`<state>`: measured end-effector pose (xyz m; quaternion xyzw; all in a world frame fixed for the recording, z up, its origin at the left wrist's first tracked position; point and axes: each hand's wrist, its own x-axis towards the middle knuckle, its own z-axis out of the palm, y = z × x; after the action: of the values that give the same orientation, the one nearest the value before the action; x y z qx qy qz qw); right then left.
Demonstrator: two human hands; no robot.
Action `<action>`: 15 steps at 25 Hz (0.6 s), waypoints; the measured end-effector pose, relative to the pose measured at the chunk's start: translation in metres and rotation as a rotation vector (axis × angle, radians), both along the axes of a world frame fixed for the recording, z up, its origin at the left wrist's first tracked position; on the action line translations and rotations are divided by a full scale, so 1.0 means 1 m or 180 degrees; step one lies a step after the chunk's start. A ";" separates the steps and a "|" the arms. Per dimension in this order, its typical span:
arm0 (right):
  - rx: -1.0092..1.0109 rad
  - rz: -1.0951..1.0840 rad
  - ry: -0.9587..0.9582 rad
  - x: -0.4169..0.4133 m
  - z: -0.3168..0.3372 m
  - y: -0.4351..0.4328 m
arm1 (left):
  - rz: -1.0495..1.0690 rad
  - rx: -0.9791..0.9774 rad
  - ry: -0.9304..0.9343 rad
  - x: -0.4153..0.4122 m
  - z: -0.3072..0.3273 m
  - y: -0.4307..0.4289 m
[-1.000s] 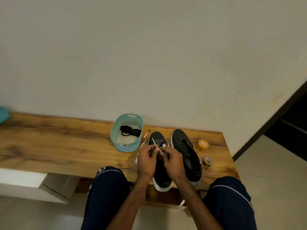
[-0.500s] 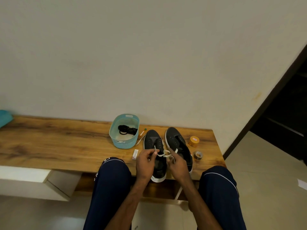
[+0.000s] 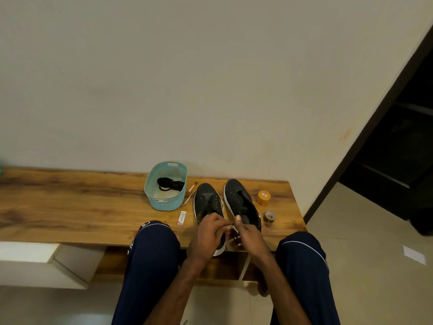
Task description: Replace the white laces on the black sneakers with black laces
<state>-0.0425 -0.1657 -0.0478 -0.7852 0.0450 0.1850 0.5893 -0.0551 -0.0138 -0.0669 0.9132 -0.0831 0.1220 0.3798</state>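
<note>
Sneaker heel [image 3: 218, 251] (mostly) behind left hand [image 3: 209, 233]

Dim warm light, wide-angle edge bending

Dark navy trousers [image 3: 150, 266] are worn, each leg edged by a thin white stripe [image 3: 304, 242]; white lettering [image 3: 129, 248] is printed near the left knee. The forearms [image 3: 182, 277] are left bare.

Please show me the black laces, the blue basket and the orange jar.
black laces [image 3: 170, 184], head view, middle of the coiled bundle.
blue basket [image 3: 173, 204], head view, near outer wall.
orange jar [image 3: 263, 197], head view, top of the lid.
</note>
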 end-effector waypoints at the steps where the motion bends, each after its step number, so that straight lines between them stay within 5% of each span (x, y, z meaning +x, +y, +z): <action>1: -0.0012 0.0219 0.0136 -0.001 0.000 -0.001 | -0.0083 0.0105 0.0041 0.000 -0.001 0.000; 6: 0.0476 0.0505 0.0239 0.001 -0.001 -0.005 | -0.0114 -0.0350 0.0165 0.001 0.001 -0.002; 10: 0.1717 0.0586 0.0670 0.002 0.006 -0.007 | -0.0222 -0.1353 0.0592 0.002 0.004 -0.002; 15: 0.2166 0.0884 0.1047 0.000 0.013 -0.008 | -0.0495 -0.1523 0.0385 0.001 0.012 -0.002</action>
<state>-0.0424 -0.1742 -0.0347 -0.5038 -0.0316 0.3904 0.7699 -0.0543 -0.0159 -0.0552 0.7939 -0.0989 0.0538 0.5976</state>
